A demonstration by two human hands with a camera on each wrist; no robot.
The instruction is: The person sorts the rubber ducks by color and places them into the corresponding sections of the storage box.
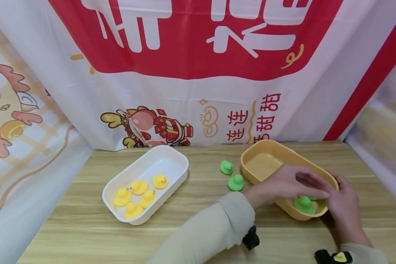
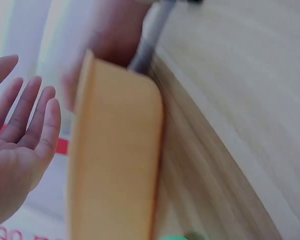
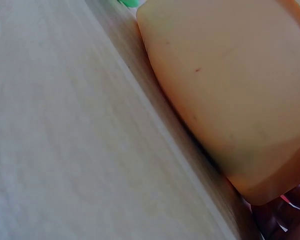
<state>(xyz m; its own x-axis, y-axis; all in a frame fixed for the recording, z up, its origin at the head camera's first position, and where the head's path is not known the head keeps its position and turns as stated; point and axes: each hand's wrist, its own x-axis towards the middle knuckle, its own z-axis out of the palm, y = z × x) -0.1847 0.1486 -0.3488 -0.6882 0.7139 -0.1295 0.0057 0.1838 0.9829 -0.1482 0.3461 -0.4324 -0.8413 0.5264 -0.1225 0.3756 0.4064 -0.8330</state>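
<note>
My left hand (image 1: 292, 183) reaches over the near right part of an orange plastic bin (image 1: 262, 161), its fingers loosely extended. In the left wrist view the palm of that left hand (image 2: 20, 135) shows, holding nothing. At the bin's right end, my right hand (image 1: 344, 201) grips the rim. A green toy duck (image 1: 304, 205) sits inside the bin below my hands, with more green partly hidden behind it. Two other green toy ducks, a far one (image 1: 226, 167) and a near one (image 1: 235, 182), rest on the table left of the bin.
A white plastic bin (image 1: 181, 172) stands on the left with several yellow toy ducks (image 1: 139, 187) in it. Wood-grain tabletop (image 1: 85, 234) lies under both bins. A printed red and white cloth (image 1: 191, 91) hangs along the table's back edge.
</note>
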